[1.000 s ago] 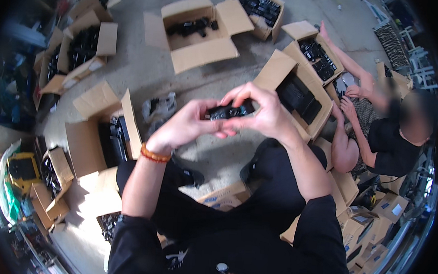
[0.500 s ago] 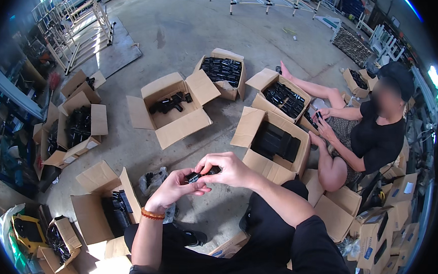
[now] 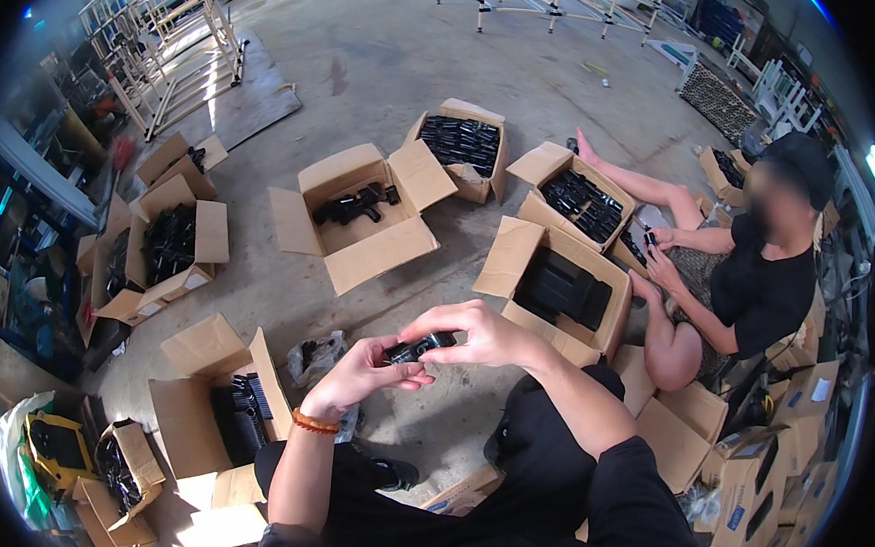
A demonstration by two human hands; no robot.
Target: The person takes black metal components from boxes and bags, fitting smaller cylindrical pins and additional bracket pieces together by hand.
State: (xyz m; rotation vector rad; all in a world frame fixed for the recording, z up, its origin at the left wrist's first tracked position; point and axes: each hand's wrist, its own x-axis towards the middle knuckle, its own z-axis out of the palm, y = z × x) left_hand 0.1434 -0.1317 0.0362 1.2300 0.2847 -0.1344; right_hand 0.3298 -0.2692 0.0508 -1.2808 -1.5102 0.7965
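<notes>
In front of my lap, both hands are on a small glossy black fitting (image 3: pixel 421 347). My left hand (image 3: pixel 356 379), with a reddish beaded bracelet at the wrist, pinches its left end between thumb and fingers. From the other side, the fingertips of my right hand (image 3: pixel 482 334) grip its top and right end. Fingers cover part of the fitting, so its exact kind cannot be made out. Beyond my hands stands an open carton (image 3: pixel 383 260) with a few black parts (image 3: pixel 353 206) inside. A crumpled clear plastic bag (image 3: pixel 314 358) lies on the floor beside my left hand.
Cartons of black parts surround me, including one at near left (image 3: pixel 183 423) and one at right (image 3: pixel 610 324). A co-worker (image 3: pixel 763 278) sits at right, handling a small dark part. Stacked cartons (image 3: pixel 750 493) stand at near right; pipe racks (image 3: pixel 161 46) are far left.
The fitting shows more between my fingers, and my right fingers have shifted along its top. My hands stay close together. The whole view has swung slightly left.
</notes>
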